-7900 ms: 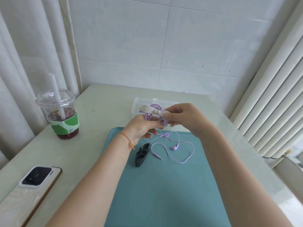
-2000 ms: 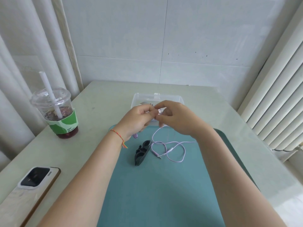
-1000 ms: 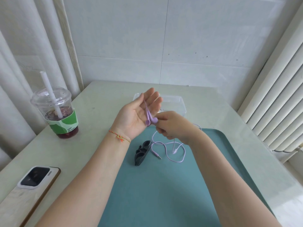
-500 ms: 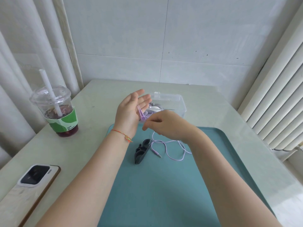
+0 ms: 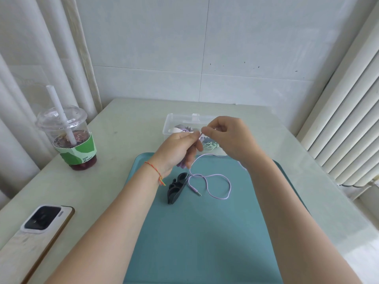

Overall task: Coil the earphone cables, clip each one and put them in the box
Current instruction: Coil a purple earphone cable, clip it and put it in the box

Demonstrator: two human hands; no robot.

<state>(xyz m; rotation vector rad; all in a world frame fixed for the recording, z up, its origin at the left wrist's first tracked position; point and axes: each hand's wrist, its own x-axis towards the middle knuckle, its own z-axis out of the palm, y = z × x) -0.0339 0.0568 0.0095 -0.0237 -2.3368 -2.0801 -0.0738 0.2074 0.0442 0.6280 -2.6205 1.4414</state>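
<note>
Home, tiled wall (image 5: 246,48), curtains (image 5: 30,58), table (image 5: 133,115)

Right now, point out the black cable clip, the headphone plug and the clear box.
black cable clip (image 5: 176,188), head view, middle of its body.
headphone plug (image 5: 195,190), head view, its lilac sleeve.
clear box (image 5: 167,125), head view, left wall.

One bit of print turns up: the green and white sleeve (image 5: 79,151) wrapped round the plastic drink cup (image 5: 67,136) carries small dark lettering set sideways near its lower edge, reading "DARE TO BE FRESH", with one more tiny line beside it too small to make out. The phone (image 5: 39,228) lying camera-side up shows no readable marking, and the clear box (image 5: 185,121) bears no label either.
</note>
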